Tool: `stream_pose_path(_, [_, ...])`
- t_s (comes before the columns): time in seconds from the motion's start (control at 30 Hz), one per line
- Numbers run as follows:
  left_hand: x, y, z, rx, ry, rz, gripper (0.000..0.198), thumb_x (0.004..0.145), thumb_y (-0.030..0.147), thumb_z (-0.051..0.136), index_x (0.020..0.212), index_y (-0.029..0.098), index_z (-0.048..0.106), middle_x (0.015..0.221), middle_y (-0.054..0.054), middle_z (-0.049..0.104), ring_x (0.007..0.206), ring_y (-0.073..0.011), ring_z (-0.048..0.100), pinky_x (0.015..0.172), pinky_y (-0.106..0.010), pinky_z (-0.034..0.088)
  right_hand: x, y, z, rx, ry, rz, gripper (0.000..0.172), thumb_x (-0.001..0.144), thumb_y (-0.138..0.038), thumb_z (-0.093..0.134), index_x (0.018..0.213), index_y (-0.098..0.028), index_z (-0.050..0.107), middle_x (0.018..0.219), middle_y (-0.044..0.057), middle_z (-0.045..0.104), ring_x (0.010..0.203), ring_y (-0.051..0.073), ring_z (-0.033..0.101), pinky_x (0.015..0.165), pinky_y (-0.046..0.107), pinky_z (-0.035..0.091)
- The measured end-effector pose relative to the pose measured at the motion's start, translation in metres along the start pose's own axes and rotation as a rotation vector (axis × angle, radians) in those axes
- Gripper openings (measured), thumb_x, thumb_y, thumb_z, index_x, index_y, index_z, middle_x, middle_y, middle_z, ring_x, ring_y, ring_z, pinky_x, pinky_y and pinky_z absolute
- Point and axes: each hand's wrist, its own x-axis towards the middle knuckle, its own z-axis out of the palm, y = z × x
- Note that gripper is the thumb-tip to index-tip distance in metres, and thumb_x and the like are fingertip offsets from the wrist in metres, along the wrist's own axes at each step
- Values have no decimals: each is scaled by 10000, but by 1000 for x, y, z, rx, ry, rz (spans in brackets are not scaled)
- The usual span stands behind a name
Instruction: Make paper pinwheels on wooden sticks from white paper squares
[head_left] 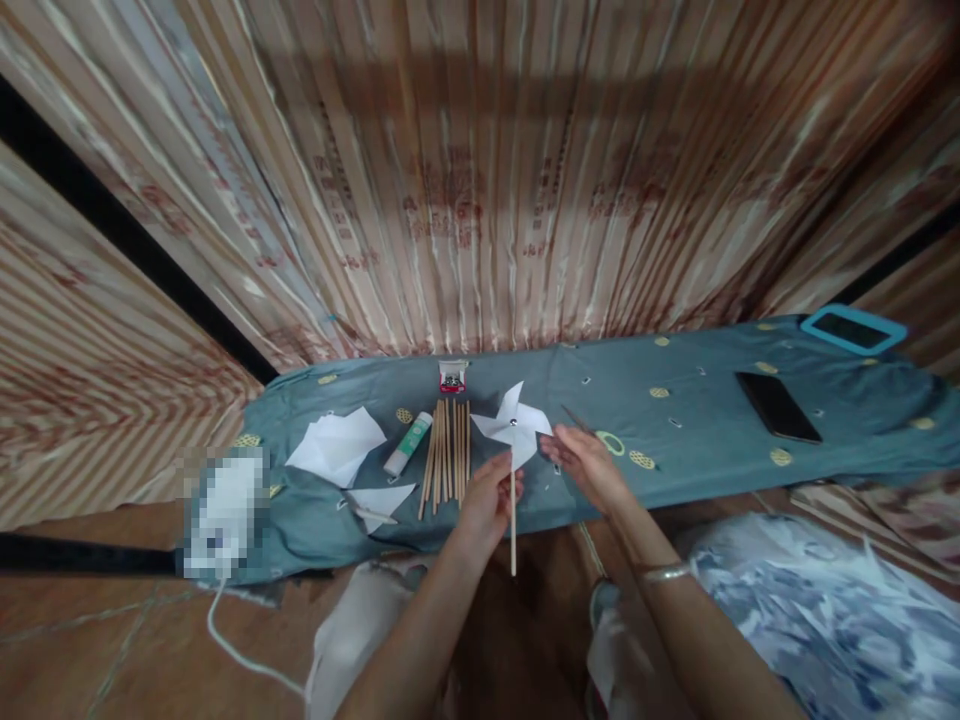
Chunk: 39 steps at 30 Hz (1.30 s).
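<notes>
A white paper pinwheel (pixel 525 420) on a thin wooden stick faces up in front of me, a dark pin at its centre. My left hand (pixel 487 500) is closed around the stick just below the blades. Beside the right blade is my right hand (pixel 589 462), its fingers stretched out and their tips at or touching the paper edge. Left of the pinwheel lies a row of wooden sticks (pixel 446 455), with a green and white glue stick (pixel 409 443) next to them. Scissors (pixel 609 442) with a light green handle lie partly behind my right hand.
White paper sheets (pixel 336 448) and a paper piece (pixel 379 503) with a pen-like object lie at left. A small red box of pins (pixel 453 377) is at the back. A black phone (pixel 778 407) and blue-framed tablet (pixel 853 329) lie right on the green cloth (pixel 712 440).
</notes>
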Motion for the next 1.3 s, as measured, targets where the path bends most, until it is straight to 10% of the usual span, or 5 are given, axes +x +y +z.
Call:
stream_pose_path(0.63, [42, 2, 5, 106, -77, 57, 367, 454, 259, 879, 738, 118, 695, 611, 5, 642, 518, -69, 526, 525, -185, 397, -28, 32, 42, -99, -128, -93, 252, 752, -430, 653, 658, -197, 639, 614, -18, 589, 602, 136, 522, 588, 264, 413])
stream_pose_path(1.3, [38, 0, 3, 307, -28, 96, 352, 401, 300, 904, 668, 130, 748, 637, -29, 691, 595, -92, 581, 610, -198, 453, -10, 15, 13, -71, -102, -63, 296, 677, -473, 718, 610, -197, 635, 544, -19, 544, 541, 123, 465, 532, 259, 375])
